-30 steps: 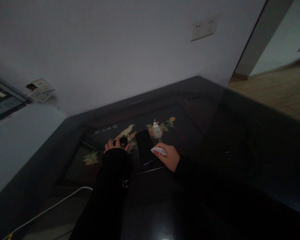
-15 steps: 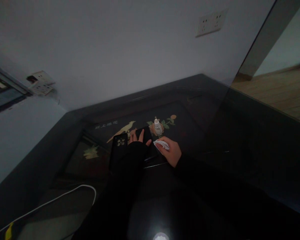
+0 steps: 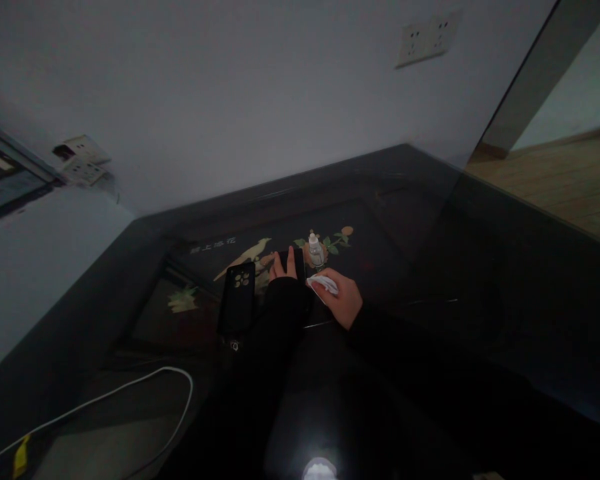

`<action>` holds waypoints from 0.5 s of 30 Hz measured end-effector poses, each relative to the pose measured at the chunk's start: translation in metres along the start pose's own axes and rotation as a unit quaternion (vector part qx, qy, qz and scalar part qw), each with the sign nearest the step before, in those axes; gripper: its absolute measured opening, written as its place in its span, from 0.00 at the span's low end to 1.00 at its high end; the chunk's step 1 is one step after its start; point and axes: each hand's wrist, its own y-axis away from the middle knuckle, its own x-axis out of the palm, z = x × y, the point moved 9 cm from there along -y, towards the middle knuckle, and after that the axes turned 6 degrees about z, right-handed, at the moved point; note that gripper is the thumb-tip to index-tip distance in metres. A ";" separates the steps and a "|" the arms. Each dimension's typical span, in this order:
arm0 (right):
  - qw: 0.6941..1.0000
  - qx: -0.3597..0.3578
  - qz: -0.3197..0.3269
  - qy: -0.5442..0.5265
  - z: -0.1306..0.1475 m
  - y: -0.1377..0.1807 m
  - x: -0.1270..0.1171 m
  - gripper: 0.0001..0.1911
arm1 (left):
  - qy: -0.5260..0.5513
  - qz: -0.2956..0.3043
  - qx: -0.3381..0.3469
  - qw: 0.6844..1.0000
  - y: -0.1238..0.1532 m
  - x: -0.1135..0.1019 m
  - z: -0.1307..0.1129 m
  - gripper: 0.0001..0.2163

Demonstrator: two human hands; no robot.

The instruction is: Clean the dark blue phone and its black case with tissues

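My left hand [image 3: 283, 265] lies flat with fingers stretched out on a dark phone [image 3: 298, 261] that rests on the black painted table [image 3: 380, 280]; my sleeve hides most of that phone. To its left a black phone case [image 3: 237, 297] lies back side up, camera cutouts showing. My right hand [image 3: 341, 299] is closed on a folded white wipe [image 3: 323, 285] just right of the phone. A small white dropper bottle [image 3: 315, 249] stands upright just beyond both hands.
A white cable [image 3: 130, 393] with a yellow tag loops over the table's near left. Wall sockets [image 3: 426, 39] sit high on the back wall, and more sockets [image 3: 80, 160] at the left corner. Wooden floor [image 3: 570, 193] shows at right.
My left hand let go of the phone case, left it on the table, and moved right onto the phone. The right hand stayed put with the wipe.
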 end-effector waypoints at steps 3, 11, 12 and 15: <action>1.000 0.003 -0.001 -0.008 -0.002 0.000 0.000 0.09 | 0.020 0.000 0.005 1.000 0.006 -0.005 0.000 0.28; 0.997 0.024 -0.002 -0.069 -0.006 -0.001 0.000 0.08 | 0.070 0.007 0.034 0.997 0.019 -0.023 0.004 0.43; 0.996 0.029 0.001 -0.084 -0.006 -0.002 0.000 0.08 | 0.083 0.002 0.038 0.996 0.021 -0.027 0.005 0.43; 0.988 0.050 0.012 -0.147 -0.006 -0.002 0.007 0.09 | 0.149 -0.014 0.070 0.986 0.025 -0.039 0.008 0.45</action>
